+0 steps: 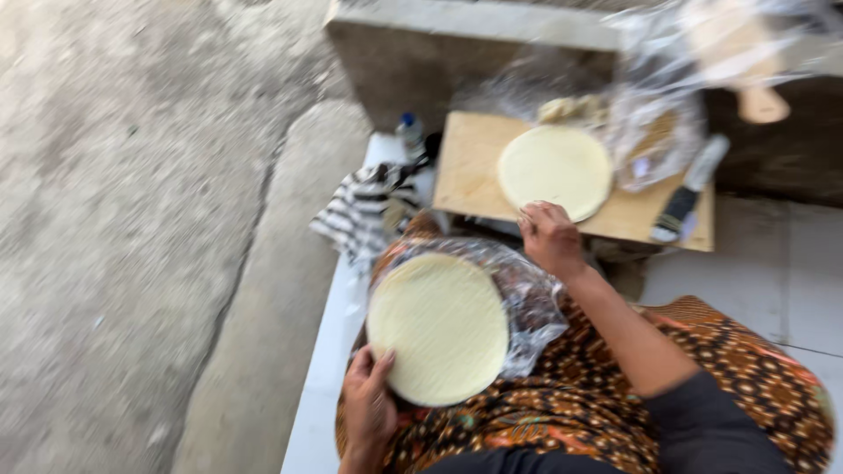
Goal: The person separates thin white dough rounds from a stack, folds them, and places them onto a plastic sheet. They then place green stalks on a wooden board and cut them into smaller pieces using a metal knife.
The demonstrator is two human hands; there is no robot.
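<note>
blurred knife (688, 189), bag (667, 132) contents unclear

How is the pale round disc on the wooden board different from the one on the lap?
The disc on the wooden board lies bare on wood beside the right hand; the disc on the lap rests on clear plastic wrap, its edge held by the left hand. The lap disc looks larger in view. Both are pale, flat and round.
</note>
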